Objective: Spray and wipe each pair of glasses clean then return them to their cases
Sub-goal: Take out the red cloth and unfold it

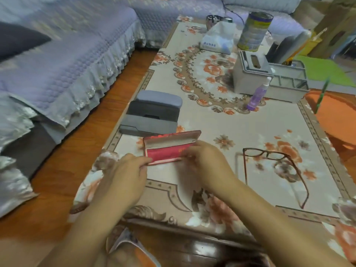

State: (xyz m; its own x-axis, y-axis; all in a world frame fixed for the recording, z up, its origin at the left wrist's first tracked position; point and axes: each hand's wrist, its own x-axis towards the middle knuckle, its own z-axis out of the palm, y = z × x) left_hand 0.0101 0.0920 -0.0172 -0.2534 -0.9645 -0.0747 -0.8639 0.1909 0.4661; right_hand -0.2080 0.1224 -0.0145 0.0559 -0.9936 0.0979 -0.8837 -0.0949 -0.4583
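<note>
Both hands sit at the lower middle of the frame on the open red case (169, 149), which lies on the bench (240, 122) with its long axis running left to right and its lid tipped up toward the far side. The left hand (129, 170) pinches the case's near left corner; the right hand (204, 160) curls over its right end, though blur hides just how its fingers lie. The glasses (273, 170) rest on the bench to the right of the case, near the right hand and apart from it, lenses toward the far side, arms unfolded and pointing back toward the person. The right hand looks better placed to pick them up. The spray bottle (258, 95) stands farther off, upper right. Three grey cases (154, 112) are stacked just beyond the red one.
</note>
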